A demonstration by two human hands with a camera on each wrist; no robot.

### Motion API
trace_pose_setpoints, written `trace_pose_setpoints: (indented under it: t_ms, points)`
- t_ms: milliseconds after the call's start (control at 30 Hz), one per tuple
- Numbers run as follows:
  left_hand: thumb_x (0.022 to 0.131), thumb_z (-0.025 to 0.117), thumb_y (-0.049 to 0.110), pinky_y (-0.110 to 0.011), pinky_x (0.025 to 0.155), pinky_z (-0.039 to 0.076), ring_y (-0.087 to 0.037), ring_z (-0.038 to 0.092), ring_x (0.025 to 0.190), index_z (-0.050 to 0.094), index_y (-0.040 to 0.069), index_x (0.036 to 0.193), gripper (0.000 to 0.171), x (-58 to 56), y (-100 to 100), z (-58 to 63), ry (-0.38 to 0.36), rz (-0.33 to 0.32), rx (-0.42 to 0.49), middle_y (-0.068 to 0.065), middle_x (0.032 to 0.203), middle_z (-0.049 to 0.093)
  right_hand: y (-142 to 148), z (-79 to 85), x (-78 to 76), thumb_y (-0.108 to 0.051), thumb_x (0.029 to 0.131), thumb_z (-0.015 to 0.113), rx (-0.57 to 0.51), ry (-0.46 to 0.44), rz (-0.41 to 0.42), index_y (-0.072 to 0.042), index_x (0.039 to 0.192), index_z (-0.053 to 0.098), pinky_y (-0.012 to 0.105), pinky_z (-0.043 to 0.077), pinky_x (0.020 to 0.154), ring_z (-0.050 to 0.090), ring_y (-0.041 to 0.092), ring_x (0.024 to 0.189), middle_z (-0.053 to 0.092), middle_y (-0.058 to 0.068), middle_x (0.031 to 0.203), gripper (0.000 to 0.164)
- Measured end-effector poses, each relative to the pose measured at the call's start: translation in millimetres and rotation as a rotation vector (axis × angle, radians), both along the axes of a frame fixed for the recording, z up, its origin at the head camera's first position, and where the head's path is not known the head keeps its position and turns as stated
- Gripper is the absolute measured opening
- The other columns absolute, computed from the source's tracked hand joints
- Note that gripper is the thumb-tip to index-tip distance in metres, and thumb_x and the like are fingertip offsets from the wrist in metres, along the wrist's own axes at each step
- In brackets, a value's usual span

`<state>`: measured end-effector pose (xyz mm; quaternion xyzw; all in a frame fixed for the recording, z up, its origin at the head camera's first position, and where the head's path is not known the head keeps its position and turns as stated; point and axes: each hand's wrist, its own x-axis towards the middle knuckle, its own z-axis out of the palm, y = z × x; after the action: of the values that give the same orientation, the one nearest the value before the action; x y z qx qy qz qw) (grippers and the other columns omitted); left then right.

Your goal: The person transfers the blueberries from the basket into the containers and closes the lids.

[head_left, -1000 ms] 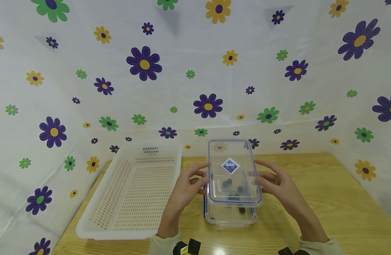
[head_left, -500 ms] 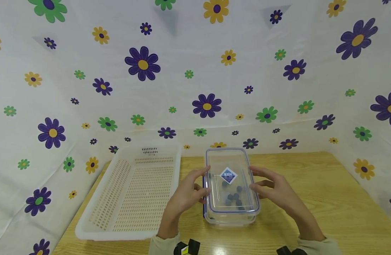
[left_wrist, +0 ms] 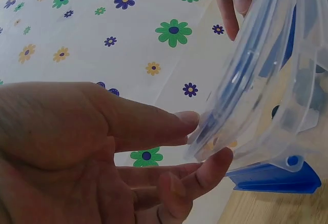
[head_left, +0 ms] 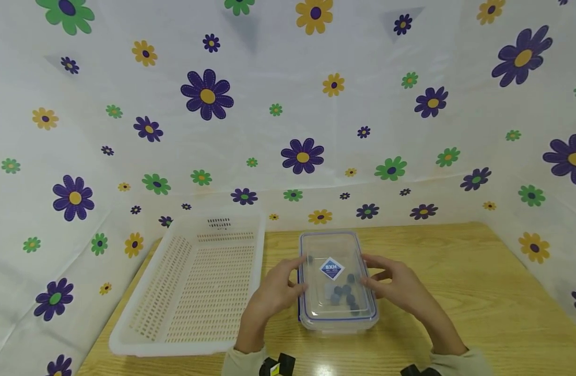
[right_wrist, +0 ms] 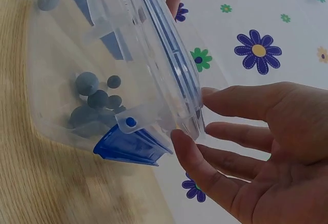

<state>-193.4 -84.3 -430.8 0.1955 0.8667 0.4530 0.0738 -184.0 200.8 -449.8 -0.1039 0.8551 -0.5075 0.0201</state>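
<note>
A clear plastic lid (head_left: 316, 245) with a blue sealing ring and a diamond-shaped BXH sticker (head_left: 332, 268) lies over the top of a clear food container (head_left: 337, 328). My left hand (head_left: 274, 288) pinches the lid's left edge between thumb and fingers. On the opposite side my right hand (head_left: 397, 282) pinches its right edge the same way. Several dark blue blueberries (right_wrist: 87, 84) lie on the container's bottom. Blue side latches hang swung outward, one latch (left_wrist: 277, 179) below the rim in the left wrist view, another latch (right_wrist: 132, 146) in the right wrist view.
A white perforated plastic basket (head_left: 175, 348) stands left of the container, near my left forearm. Both rest on a wooden table (head_left: 457, 292). Behind and at the sides hangs a white cloth (head_left: 250, 130) with printed flowers.
The lid has come down and toward me, from raised above the container to lying over its rim. Both hands have lowered with it, keeping their hold on its edges.
</note>
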Motion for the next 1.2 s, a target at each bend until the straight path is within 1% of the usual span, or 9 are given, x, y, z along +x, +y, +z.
trace_pose_setpoints:
  t_ms: [133, 200, 300, 500, 633, 733, 933, 1100, 1200]
  points:
    - [0.095, 0.066, -0.002, -0.041, 0.075, 0.060, -0.035, 0.067, 0.097, 0.049, -0.008, 0.146, 0.055, 0.4, -0.2, 0.0, 0.046, -0.013, -0.064, -0.033, 0.134, 0.054, -4.0, 1.7, 1.8, -0.020, 0.093, 0.078, 0.082, 0.013, -0.010, 0.005, 0.139, 0.058, 0.031, 0.061, 0.067, 0.068, 0.028, 0.097, 0.061, 0.027, 0.136, 0.056]
    - [0.095, 0.067, 0.001, -0.049, 0.089, 0.057, -0.039, 0.063, 0.108, 0.050, -0.008, 0.145, 0.054, 0.5, 0.5, 0.0, 0.062, -0.011, -0.107, -0.033, 0.133, 0.056, -5.2, 1.4, 2.3, -0.019, 0.093, 0.078, 0.107, 0.013, -0.013, 0.006, 0.139, 0.059, 0.030, 0.061, 0.067, 0.068, 0.027, 0.096, 0.062, 0.026, 0.135, 0.055]
    - [0.095, 0.069, 0.006, -0.057, 0.101, 0.049, -0.043, 0.057, 0.122, 0.052, -0.006, 0.145, 0.054, 0.6, 1.7, -1.2, 0.055, 0.005, -0.155, -0.031, 0.135, 0.057, -7.2, -0.1, 3.2, -0.016, 0.093, 0.078, 0.109, 0.003, -0.015, 0.006, 0.138, 0.059, 0.029, 0.060, 0.067, 0.067, 0.027, 0.097, 0.062, 0.026, 0.135, 0.054]
    - [0.095, 0.073, 0.012, -0.060, 0.107, 0.044, -0.048, 0.049, 0.133, 0.051, -0.002, 0.147, 0.058, 0.8, 4.3, -3.3, 0.013, 0.044, -0.176, -0.029, 0.144, 0.053, -7.5, -3.0, 1.8, -0.017, 0.094, 0.076, 0.066, -0.013, -0.001, 0.005, 0.140, 0.057, 0.030, 0.061, 0.066, 0.067, 0.031, 0.100, 0.059, 0.029, 0.137, 0.055]
    - [0.096, 0.072, 0.011, -0.048, 0.083, 0.059, -0.039, 0.067, 0.108, 0.048, -0.001, 0.150, 0.060, 1.1, 6.0, -3.2, -0.057, 0.062, -0.138, -0.029, 0.147, 0.050, -3.3, -6.9, -1.0, -0.022, 0.097, 0.074, -0.021, -0.083, 0.022, -0.001, 0.146, 0.052, 0.036, 0.062, 0.069, 0.068, 0.040, 0.106, 0.051, 0.036, 0.141, 0.058]
    - [0.097, 0.071, 0.010, -0.039, 0.063, 0.061, -0.034, 0.071, 0.089, 0.045, 0.001, 0.152, 0.061, 0.4, 6.5, -3.2, -0.124, 0.073, -0.079, -0.033, 0.145, 0.049, -0.3, -10.0, -3.3, -0.023, 0.099, 0.071, -0.090, -0.138, 0.050, -0.004, 0.151, 0.047, 0.042, 0.063, 0.069, 0.066, 0.046, 0.109, 0.047, 0.040, 0.141, 0.060]
    - [0.098, 0.069, 0.012, -0.044, 0.061, 0.062, -0.040, 0.069, 0.097, 0.042, 0.007, 0.155, 0.063, -1.8, 5.6, -6.1, -0.165, 0.081, -0.017, -0.035, 0.139, 0.053, 2.6, -16.7, -6.6, -0.025, 0.102, 0.067, -0.182, -0.222, 0.094, -0.011, 0.156, 0.034, 0.050, 0.062, 0.071, 0.062, 0.050, 0.115, 0.043, 0.043, 0.142, 0.065]
    - [0.103, 0.063, 0.012, -0.048, 0.056, 0.061, -0.038, 0.071, 0.086, 0.032, 0.012, 0.159, 0.064, -0.9, 6.4, -11.4, -0.225, 0.048, 0.027, -0.037, 0.128, 0.058, 5.2, -21.3, -7.8, -0.027, 0.103, 0.065, -0.244, -0.298, 0.102, -0.018, 0.159, 0.026, 0.056, 0.061, 0.075, 0.063, 0.047, 0.115, 0.045, 0.041, 0.142, 0.069]
    - [0.103, 0.062, 0.014, -0.047, 0.054, 0.060, -0.039, 0.070, 0.084, 0.031, 0.014, 0.160, 0.065, 0.7, 6.5, -10.9, -0.224, 0.053, 0.005, -0.038, 0.127, 0.057, 5.1, -19.8, -6.5, -0.027, 0.102, 0.066, -0.239, -0.297, 0.098, -0.017, 0.159, 0.027, 0.054, 0.061, 0.073, 0.066, 0.043, 0.110, 0.049, 0.040, 0.139, 0.070]
